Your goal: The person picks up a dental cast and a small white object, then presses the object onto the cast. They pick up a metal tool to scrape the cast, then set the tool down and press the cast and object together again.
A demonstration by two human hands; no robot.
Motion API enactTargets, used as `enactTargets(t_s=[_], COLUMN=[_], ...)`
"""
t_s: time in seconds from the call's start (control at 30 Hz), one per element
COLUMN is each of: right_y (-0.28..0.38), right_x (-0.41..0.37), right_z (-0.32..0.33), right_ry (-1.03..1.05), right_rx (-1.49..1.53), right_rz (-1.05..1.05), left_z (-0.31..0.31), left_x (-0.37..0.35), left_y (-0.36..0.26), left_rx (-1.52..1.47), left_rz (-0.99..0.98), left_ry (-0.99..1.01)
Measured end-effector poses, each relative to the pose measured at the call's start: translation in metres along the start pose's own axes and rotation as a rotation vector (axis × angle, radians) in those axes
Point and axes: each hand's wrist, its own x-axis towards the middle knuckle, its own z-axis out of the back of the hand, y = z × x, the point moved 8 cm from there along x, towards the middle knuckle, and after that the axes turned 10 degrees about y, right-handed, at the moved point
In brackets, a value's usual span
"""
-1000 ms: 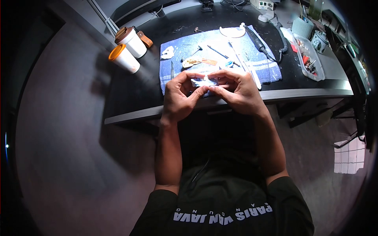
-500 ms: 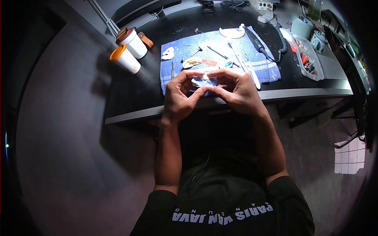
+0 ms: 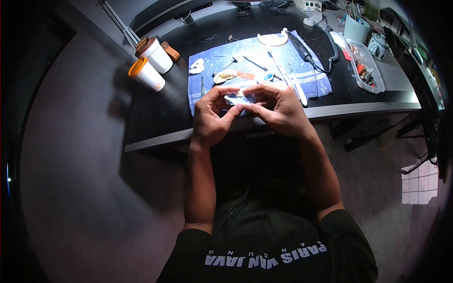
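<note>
Between my two hands, over the front edge of the blue towel [image 3: 323,87], is a small white dental model [image 3: 234,100], brightly lit and partly covered by fingers. My left hand [image 3: 210,120] pinches its left side with thumb and forefinger. On the other side, my right hand [image 3: 285,113] grips it the same way, and the two thumb tips meet at the near edge. Just beyond them lie a yellowish dental cast [image 3: 225,76] and a flat orange piece [image 3: 246,75]. A thin knife [image 3: 202,86] rests left of my left hand.
A corded rotary handpiece [image 3: 300,48] lies at the towel's back right. Nearby are a long white tool [image 3: 295,85] and a pale curved piece [image 3: 272,39]. Two lidded cups [image 3: 150,78] stand left. At right sits a clear box [image 3: 365,70] of small parts.
The view has shifted slightly, so the table and hands appear a little further left. Both hands keep hold of the white dental model, with hardly any change in grip.
</note>
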Motion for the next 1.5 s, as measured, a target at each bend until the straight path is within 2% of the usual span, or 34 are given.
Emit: enactTargets(t_s=[0.23, 0.37, 0.5, 0.63, 0.87, 0.9, 1.23, 1.37, 1.5], right_y=[0.002, 0.006, 0.015, 0.014, 0.007, 0.008, 0.010, 0.012, 0.002], right_x=[-0.001, -0.001, -0.001, -0.001, 0.000, 0.002, -0.002, 0.000, 0.000], right_z=[0.000, -0.001, -0.003, 0.000, -0.001, -0.003, 0.000, 0.002, 0.000], right_ry=[0.001, 0.032, 0.058, 0.020, 0.034, 0.051, 0.032, -0.009, 0.006], right_rx=[0.013, -0.022, -0.030, -0.076, 0.048, 0.031, -0.024, -0.008, 0.016], right_rz=[-0.018, -0.061, 0.125, 0.121, -0.065, -0.016, -0.026, 0.047, -0.030], left_z=[0.001, 0.003, 0.002, 0.004, 0.007, 0.007, -0.001, -0.001, -0.001], left_x=[0.001, 0.001, 0.001, 0.001, -0.002, -0.002, 0.000, 0.000, -0.002], left_y=[0.000, 0.006, 0.005, 0.004, 0.003, 0.003, 0.003, -0.004, -0.002], left_rx=[-0.026, -0.163, -0.046, -0.039, -0.052, -0.048, -0.094, -0.014, -0.049], left_rz=[-0.022, 0.067, 0.033, -0.020, -0.038, -0.054, 0.065, 0.028, 0.024], left_ry=[0.017, -0.035, -0.008, -0.009, -0.035, -0.034, 0.025, 0.011, 0.006])
